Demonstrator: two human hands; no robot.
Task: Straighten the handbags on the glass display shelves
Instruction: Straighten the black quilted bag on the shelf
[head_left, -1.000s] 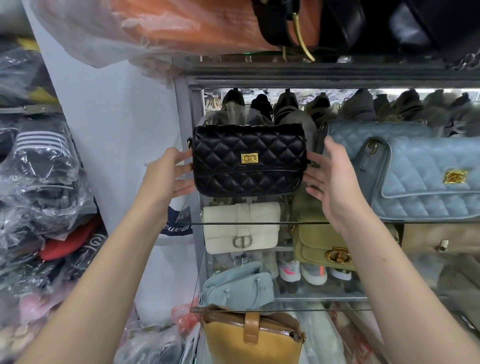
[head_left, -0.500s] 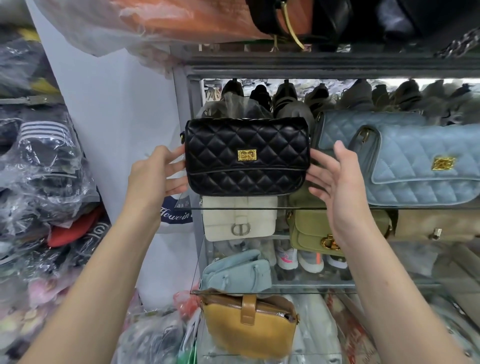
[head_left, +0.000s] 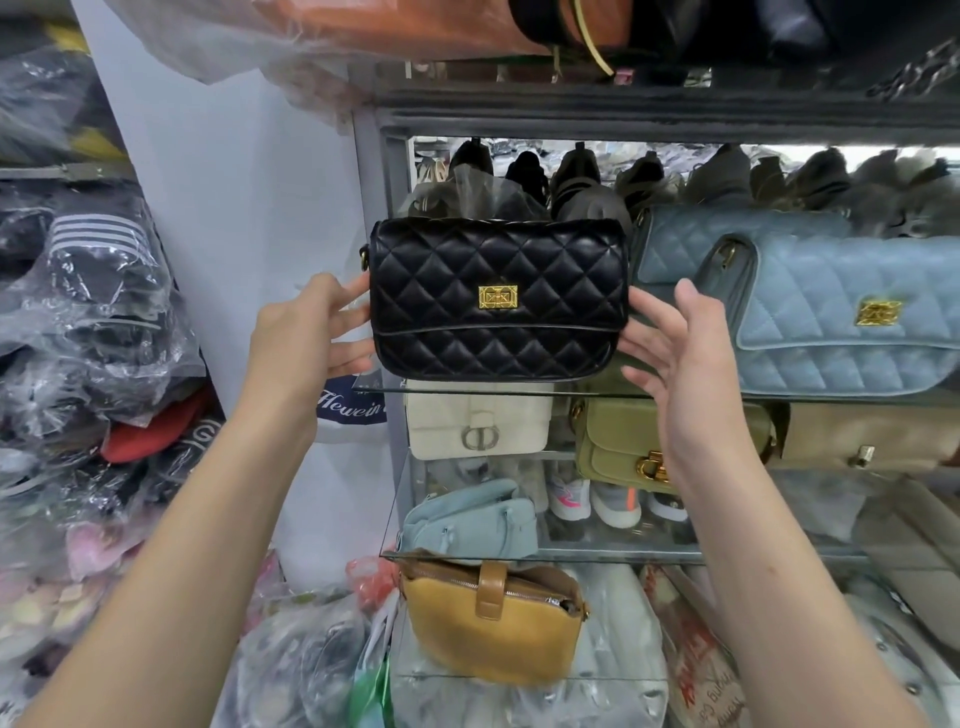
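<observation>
Mid-squaring: left hand (head_left: 311, 327) and right hand (head_left: 680, 353), fingers (head_left: 649, 310) spread straight, sandwich the black quilted leather handbag (head_left: 498, 301). Next, probably nudge it level on the glass shelf (head_left: 379, 388) underneath.

Plastic-wrapped clothes (head_left: 88, 291) pile up on the left beside a white wall (head_left: 249, 208). Sneakers (head_left: 592, 499) stand low at the back, with dark shoes (head_left: 571, 176) in a row higher up.

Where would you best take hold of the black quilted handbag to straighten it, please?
At its two short ends, coming in from both sides: the black quilted handbag is upright and wide, clasp facing out, the blue bag close on its right.
</observation>
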